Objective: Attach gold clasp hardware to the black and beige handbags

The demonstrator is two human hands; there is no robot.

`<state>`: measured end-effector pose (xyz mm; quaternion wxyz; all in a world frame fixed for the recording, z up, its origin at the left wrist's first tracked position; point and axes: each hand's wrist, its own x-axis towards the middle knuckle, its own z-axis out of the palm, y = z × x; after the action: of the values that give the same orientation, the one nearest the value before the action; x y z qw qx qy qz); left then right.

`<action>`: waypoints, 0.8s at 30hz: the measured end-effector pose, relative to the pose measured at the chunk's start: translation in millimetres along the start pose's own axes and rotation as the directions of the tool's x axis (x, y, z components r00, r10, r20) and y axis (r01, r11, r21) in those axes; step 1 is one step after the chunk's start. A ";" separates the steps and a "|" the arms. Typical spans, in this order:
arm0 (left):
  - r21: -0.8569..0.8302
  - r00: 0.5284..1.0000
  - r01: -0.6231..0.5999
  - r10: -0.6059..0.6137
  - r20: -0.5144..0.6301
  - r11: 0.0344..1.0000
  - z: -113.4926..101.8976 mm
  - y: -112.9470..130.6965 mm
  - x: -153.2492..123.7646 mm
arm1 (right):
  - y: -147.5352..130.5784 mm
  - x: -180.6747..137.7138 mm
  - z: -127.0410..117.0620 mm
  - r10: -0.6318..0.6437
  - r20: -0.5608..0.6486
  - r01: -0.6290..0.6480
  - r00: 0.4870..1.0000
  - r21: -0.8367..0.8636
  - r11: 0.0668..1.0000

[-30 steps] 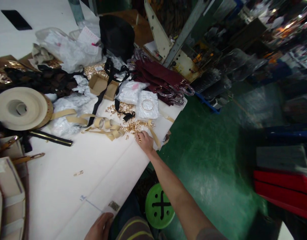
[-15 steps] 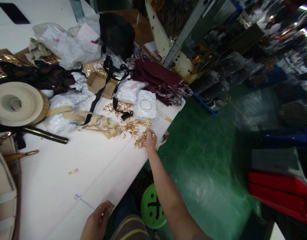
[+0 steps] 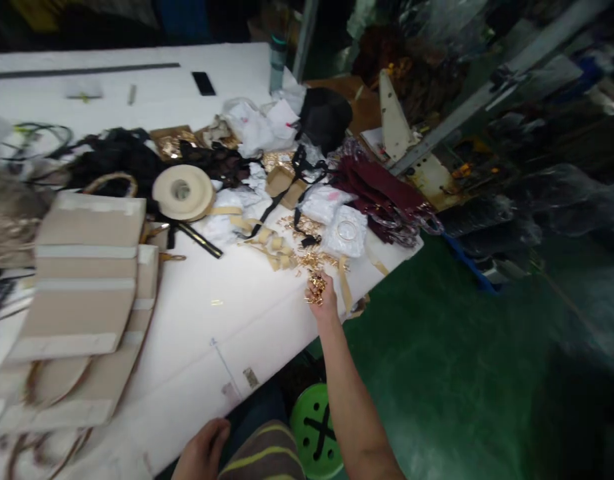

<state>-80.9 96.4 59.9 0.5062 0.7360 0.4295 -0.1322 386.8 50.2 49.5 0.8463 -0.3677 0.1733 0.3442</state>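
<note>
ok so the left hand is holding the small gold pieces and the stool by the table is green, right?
Wrong hand: the head view shows the right hand holding the small gold pieces. The stool by the table is green.

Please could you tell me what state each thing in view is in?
Right hand: holding a clump of gold metal pieces.
Left hand: half curled, no held item visible.
Loose gold pieces: scattered on the white table.
Tape roll: partly unwound, loose strip curling.
Cardboard box: open.
Bottle: upright.
Green stool: upright, partly hidden.
Beige panels: overlapping.
</note>
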 end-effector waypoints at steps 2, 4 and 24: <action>-0.011 1.000 0.019 -0.019 -0.016 1.000 -3.6 -8.5 -17.7 | 21.9 -17.7 17.2 0.060 0.063 -0.058 0.996 -0.035 0.998; -0.029 0.997 0.039 -0.041 -0.059 0.999 -7.9 -21.0 -35.1 | 48.2 -38.5 35.5 0.146 0.153 -0.139 0.977 -0.060 0.988; -0.646 0.748 0.151 -0.514 -0.421 0.748 28.2 -399.5 -339.0 | 542.2 -418.5 172.0 0.823 0.082 -0.423 0.563 -0.826 0.372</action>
<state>-582.2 -49.5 8.2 0.5153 0.4581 0.7108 0.1393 -285.5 254.4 120.5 0.4294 -0.4723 -0.0674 0.7668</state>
